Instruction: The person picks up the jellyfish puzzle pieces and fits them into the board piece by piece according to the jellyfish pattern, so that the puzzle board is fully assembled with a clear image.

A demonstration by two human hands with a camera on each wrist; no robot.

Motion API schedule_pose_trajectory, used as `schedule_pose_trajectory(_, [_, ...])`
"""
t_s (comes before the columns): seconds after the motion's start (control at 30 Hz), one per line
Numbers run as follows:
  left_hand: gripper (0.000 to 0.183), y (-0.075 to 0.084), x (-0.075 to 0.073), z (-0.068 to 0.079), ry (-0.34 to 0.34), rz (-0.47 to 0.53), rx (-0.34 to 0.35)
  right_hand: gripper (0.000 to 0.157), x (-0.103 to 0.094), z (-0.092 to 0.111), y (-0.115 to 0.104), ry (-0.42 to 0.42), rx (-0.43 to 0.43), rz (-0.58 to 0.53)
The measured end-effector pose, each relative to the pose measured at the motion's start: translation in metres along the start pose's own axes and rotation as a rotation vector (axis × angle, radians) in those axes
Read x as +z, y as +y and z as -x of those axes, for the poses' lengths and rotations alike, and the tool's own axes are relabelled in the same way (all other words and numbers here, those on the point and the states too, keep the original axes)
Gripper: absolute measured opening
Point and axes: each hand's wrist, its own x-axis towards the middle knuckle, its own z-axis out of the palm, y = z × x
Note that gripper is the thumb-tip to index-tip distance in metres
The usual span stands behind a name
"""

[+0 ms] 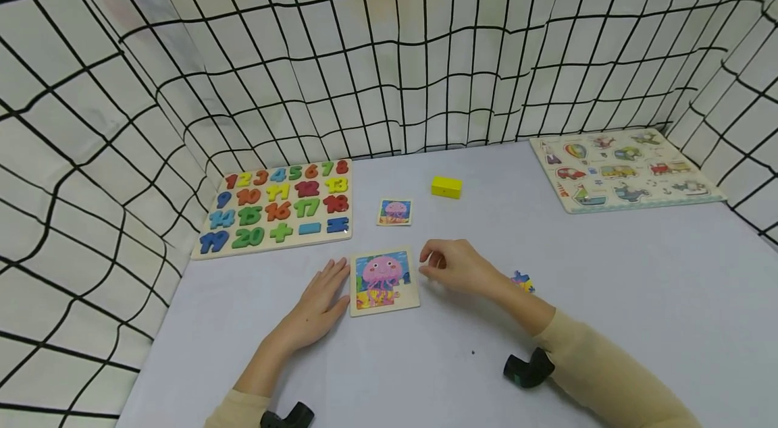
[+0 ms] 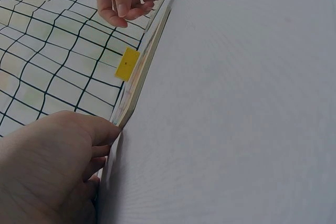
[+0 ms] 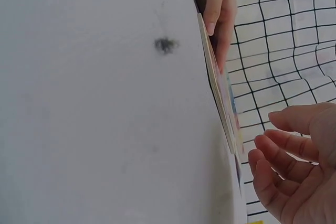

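A square jellyfish jigsaw puzzle [image 1: 381,277] lies on the table, its lower right corner showing bare wood. Along its left edge, my left hand [image 1: 317,306] rests flat with straight fingers, the fingertips and thumb touching the frame. My right hand [image 1: 458,267] hovers just off the puzzle's right edge. Its fingers are loosely curled, and the right wrist view shows a gap between thumb and fingers [image 3: 283,156] with nothing in it. A loose puzzle piece [image 1: 523,281], blue and yellow, lies beside the right forearm, partly hidden by it.
Behind the puzzle are a small jellyfish picture card [image 1: 394,212] and a yellow block [image 1: 446,187]. A number puzzle board [image 1: 286,208] lies at the back left, a vehicle puzzle board [image 1: 626,171] at the back right. Black netting [image 1: 401,44] borders the table's back and sides.
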Motion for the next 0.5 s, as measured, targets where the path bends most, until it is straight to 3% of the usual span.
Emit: schedule_pose_trajectory(0.5, [0.056, 0.001, -0.001, 0.0, -0.005, 0.004, 0.001, 0.015, -0.033, 0.034, 0.021, 0.065, -0.087, 0.101])
